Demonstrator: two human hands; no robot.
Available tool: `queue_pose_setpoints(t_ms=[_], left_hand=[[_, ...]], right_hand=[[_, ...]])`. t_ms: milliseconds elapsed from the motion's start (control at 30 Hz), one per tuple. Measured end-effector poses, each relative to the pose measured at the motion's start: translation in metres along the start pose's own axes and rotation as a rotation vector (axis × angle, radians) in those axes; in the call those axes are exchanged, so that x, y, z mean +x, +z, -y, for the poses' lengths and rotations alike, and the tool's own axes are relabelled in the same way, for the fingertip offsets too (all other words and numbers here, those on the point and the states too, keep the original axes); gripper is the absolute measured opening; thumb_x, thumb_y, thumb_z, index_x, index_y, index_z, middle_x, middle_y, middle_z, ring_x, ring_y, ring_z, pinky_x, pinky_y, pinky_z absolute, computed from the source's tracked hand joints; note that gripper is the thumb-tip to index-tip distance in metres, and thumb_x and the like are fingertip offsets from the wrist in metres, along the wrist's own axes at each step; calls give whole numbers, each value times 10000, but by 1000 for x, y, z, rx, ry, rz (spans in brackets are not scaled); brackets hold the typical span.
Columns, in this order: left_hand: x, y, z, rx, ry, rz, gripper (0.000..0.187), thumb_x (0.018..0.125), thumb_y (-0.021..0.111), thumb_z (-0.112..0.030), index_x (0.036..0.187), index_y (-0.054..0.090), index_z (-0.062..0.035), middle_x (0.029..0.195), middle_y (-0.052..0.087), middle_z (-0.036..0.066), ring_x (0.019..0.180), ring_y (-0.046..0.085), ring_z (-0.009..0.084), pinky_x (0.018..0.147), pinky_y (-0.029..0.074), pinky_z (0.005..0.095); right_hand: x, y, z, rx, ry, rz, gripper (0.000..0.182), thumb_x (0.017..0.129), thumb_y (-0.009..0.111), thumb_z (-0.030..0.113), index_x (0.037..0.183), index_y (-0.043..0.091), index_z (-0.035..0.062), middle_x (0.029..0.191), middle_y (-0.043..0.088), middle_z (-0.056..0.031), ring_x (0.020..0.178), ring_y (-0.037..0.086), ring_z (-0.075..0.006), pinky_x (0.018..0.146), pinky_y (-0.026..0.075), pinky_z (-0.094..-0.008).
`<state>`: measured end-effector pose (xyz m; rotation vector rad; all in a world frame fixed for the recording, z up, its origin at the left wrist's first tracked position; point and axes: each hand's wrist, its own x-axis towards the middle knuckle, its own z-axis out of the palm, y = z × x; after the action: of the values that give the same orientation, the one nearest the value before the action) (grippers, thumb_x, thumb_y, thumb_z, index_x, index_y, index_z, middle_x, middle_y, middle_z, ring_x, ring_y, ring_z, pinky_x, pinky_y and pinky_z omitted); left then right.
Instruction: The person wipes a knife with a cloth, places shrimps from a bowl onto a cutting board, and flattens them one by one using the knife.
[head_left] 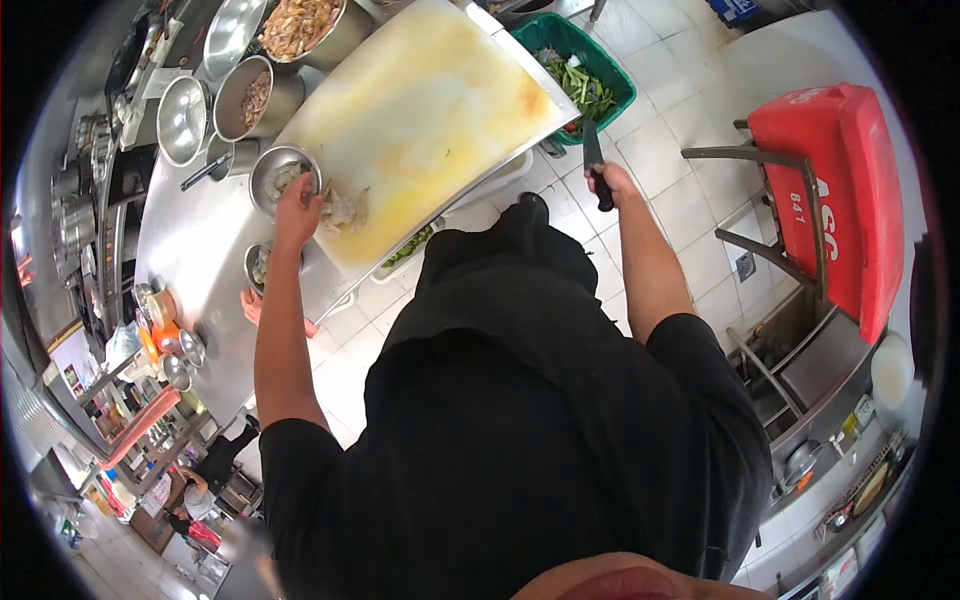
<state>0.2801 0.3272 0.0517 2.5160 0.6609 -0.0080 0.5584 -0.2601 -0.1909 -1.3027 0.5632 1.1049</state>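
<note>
My left hand (297, 208) reaches over the near rim of a steel bowl (264, 205) holding pale pieces that look like raw shrimp (285, 180). Its fingers are drawn together; what they grip, if anything, is hidden. Right of the bowl, more pale pieces (345, 208) lie on the yellow-stained cutting board (420, 110). Out to the side, over the floor, my right hand (612, 185) is closed around the black handle of a kitchen knife (593, 150). The blade points away from me, close to the green bin's near edge.
A green bin (622, 92) with green vegetable scraps stands beyond the board's right end. Metal pots with meat (285, 95) line the far left. Another person's hand (251, 306) is near a small bowl (252, 270). A red-covered chair (840, 200) stands right.
</note>
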Motion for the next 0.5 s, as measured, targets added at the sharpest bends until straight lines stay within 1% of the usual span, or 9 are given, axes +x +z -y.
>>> queue_pose_setpoints(t_ms=[33, 133, 167, 233, 300, 367, 433, 467, 500], left_hand=[[0, -2, -3, 8, -7, -1, 531, 852, 774, -119, 1363, 633, -83, 1033, 706, 124, 853, 677, 257, 796, 556, 372], [4, -10, -13, 63, -28, -4, 517, 854, 756, -109, 1356, 632, -85, 929, 694, 103, 781, 666, 247, 751, 552, 376], [4, -12, -16, 88, -38, -8, 511, 856, 749, -104, 1353, 632, -85, 894, 689, 96, 759, 664, 244, 738, 551, 378], [5, -11, -10, 12, -20, -82, 492, 866, 735, -97, 1347, 631, -81, 859, 685, 89, 737, 659, 221, 720, 550, 369], [2, -17, -7, -66, -38, -139, 474, 876, 725, -93, 1340, 633, -79, 846, 689, 85, 731, 661, 198, 709, 550, 357], [1, -25, -23, -160, -79, -181, 455, 885, 719, -92, 1332, 638, -79, 854, 702, 83, 739, 669, 175, 705, 551, 341], [-3, -24, -39, -229, -69, -243, 433, 892, 717, -92, 1319, 646, -76, 879, 716, 89, 748, 675, 151, 705, 552, 324], [-2, -21, -50, -270, -53, -269, 422, 895, 716, -92, 1312, 650, -75, 891, 723, 91, 752, 678, 139, 706, 553, 315], [-2, -16, -62, -268, -43, -261, 419, 893, 722, -98, 1306, 654, -73, 905, 728, 100, 750, 685, 156, 709, 557, 320]], right_hand=[[12, -12, -15, 56, 140, -23, 118, 1047, 514, 115, 1129, 496, 33, 867, 642, -118, 592, 584, -181, 529, 545, -330], [-57, 5, -18, 179, 108, -157, 86, 1047, 507, 121, 1068, 515, 38, 804, 623, -102, 556, 554, -171, 504, 526, -323], [-73, 4, -18, 84, 64, -158, 80, 1047, 508, 123, 1047, 518, 44, 792, 614, -94, 554, 547, -168, 496, 517, -320], [-96, -5, -20, -103, -24, -145, 83, 1047, 511, 128, 1006, 525, 57, 768, 597, -78, 548, 534, -162, 482, 499, -314], [-131, -8, -15, -243, -168, -333, 157, 1058, 529, 166, 1146, 606, 61, 763, 568, -33, 546, 509, -121, 467, 466, -292], [-171, 5, 3, -309, -362, -485, 371, 1065, 563, 214, 1416, 595, 100, 767, 535, 19, 562, 486, -72, 478, 440, -266], [-207, 18, 26, -376, -548, -390, 496, 1074, 572, 222, 1561, 502, 159, 777, 508, 55, 578, 438, -44, 522, 415, -224], [-221, 28, 34, -463, -633, -337, 485, 1061, 587, 185, 1540, 526, 143, 860, 577, 16, 666, 507, -84, 619, 457, -249], [-235, 44, 39, -551, -717, -288, 474, 1048, 603, 147, 1518, 551, 127, 942, 646, -23, 754, 576, -124, 717, 499, -274]])
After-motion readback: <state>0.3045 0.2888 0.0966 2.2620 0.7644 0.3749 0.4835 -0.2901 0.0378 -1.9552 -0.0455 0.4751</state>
